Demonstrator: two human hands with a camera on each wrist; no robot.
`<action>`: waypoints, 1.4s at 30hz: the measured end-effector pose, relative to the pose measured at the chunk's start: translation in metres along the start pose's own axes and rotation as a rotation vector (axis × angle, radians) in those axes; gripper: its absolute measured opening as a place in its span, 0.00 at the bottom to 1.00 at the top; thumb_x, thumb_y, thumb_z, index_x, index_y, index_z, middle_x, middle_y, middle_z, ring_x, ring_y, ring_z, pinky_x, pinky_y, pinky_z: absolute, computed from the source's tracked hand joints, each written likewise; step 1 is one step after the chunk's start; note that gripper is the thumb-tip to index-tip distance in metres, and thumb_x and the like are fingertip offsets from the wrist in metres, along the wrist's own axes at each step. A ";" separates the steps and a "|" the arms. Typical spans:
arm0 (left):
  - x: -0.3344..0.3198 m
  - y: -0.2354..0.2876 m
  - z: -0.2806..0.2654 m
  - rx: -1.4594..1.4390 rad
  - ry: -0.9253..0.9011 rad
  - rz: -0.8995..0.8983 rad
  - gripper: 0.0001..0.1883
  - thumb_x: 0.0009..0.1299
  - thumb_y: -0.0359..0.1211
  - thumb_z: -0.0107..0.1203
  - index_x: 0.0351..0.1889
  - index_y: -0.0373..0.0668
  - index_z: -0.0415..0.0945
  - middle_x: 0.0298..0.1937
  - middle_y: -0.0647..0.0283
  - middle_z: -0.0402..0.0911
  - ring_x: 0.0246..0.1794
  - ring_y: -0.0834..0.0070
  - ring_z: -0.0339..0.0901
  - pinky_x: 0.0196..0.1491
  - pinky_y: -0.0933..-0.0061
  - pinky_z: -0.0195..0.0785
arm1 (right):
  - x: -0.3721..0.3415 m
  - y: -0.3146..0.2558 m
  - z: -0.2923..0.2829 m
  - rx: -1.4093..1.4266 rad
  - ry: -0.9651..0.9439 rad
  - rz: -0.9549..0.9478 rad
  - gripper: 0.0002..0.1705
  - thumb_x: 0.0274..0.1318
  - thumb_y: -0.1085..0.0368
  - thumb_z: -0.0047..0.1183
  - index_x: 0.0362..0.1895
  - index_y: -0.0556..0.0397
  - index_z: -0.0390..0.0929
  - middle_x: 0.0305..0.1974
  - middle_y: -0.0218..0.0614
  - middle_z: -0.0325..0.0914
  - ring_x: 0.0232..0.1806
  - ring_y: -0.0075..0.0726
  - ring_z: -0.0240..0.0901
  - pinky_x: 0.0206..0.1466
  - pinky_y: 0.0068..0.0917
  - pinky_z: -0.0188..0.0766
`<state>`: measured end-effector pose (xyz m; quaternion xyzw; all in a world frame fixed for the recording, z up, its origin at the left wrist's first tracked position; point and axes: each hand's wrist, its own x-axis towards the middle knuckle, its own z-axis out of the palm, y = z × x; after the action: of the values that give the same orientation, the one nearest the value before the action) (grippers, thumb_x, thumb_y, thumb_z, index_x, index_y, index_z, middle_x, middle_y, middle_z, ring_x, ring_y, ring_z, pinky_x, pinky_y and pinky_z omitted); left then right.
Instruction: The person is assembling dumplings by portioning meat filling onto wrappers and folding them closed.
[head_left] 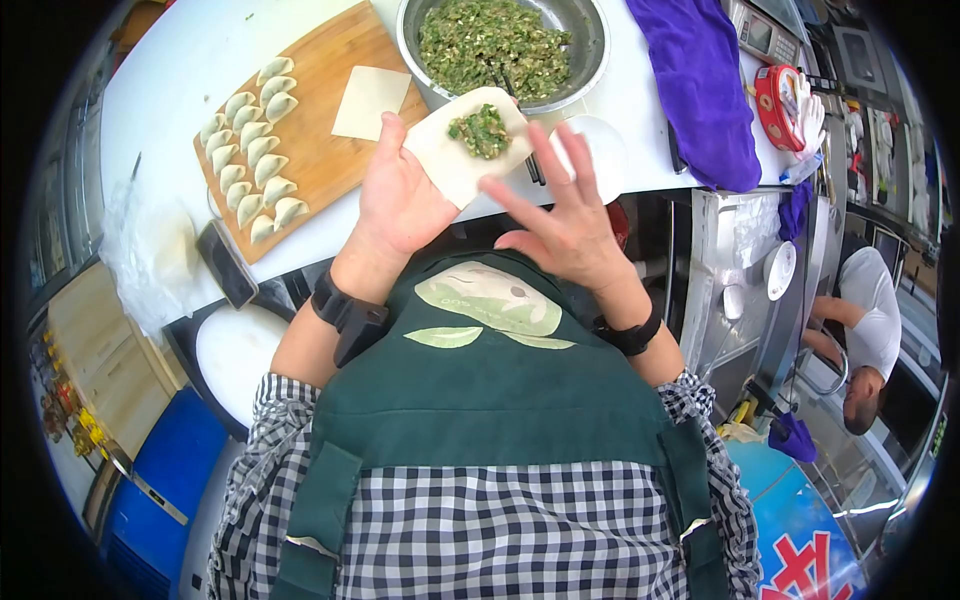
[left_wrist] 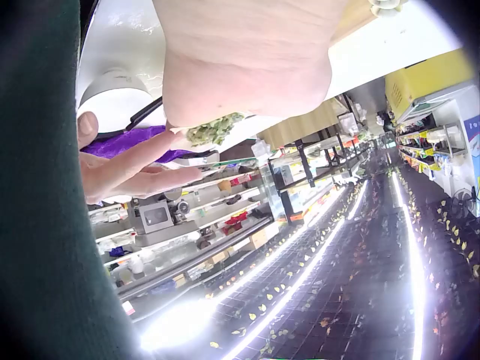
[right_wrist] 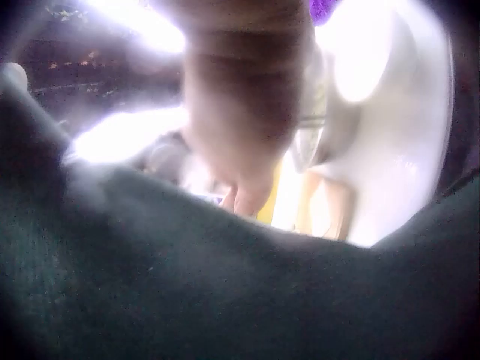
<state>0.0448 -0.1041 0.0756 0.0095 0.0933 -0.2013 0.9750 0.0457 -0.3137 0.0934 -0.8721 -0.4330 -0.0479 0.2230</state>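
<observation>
On the left hand (head_left: 405, 195), palm up with its thumb raised, lies a pale square wrapper (head_left: 440, 150) carrying a mound of green filling (head_left: 480, 132). The left fingers are hidden beneath the wrapper. The right hand (head_left: 575, 220) is just right of it, fingers spread and slightly blurred, holding nothing visible. In the left wrist view, the right fingers (left_wrist: 124, 166) show beside the filling (left_wrist: 214, 131). Another wrapper (head_left: 371, 103) lies on the wooden board (head_left: 325, 60), right of several folded dumplings (head_left: 264, 146). The right wrist view is blurred.
A metal bowl (head_left: 603, 45) of green filling stands behind the hands, dark chopsticks (head_left: 535, 170) beside it. A white plate (head_left: 605, 160), purple cloth (head_left: 700, 90) and red tin (head_left: 777, 108) are to the right. A phone (head_left: 228, 264) and plastic bag (head_left: 155, 255) are at left.
</observation>
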 end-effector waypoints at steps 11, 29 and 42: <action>0.000 -0.001 -0.012 -0.100 -0.107 -0.027 0.44 0.75 0.63 0.14 0.73 0.34 0.47 0.74 0.47 0.55 0.75 0.53 0.52 0.76 0.50 0.45 | 0.019 -0.016 -0.002 0.122 0.008 -0.043 0.39 0.41 0.45 0.62 0.61 0.38 0.74 0.73 0.48 0.49 0.75 0.64 0.40 0.72 0.61 0.48; 0.008 -0.009 0.015 0.039 0.035 0.042 0.42 0.76 0.61 0.23 0.75 0.36 0.44 0.76 0.45 0.47 0.77 0.53 0.46 0.77 0.49 0.38 | 0.010 0.005 0.001 0.292 0.413 0.183 0.29 0.53 0.58 0.61 0.60 0.51 0.74 0.66 0.49 0.65 0.67 0.55 0.59 0.68 0.45 0.59; 0.006 -0.010 0.032 0.215 0.153 0.108 0.33 0.79 0.51 0.35 0.72 0.36 0.51 0.72 0.54 0.61 0.73 0.62 0.57 0.74 0.54 0.50 | 0.045 0.009 0.016 0.368 0.360 0.203 0.22 0.68 0.63 0.47 0.62 0.60 0.71 0.62 0.45 0.72 0.68 0.49 0.63 0.71 0.43 0.54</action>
<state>0.0521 -0.1173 0.1056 0.1343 0.1445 -0.1560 0.9679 0.0785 -0.2786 0.0887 -0.8334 -0.2982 -0.1000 0.4545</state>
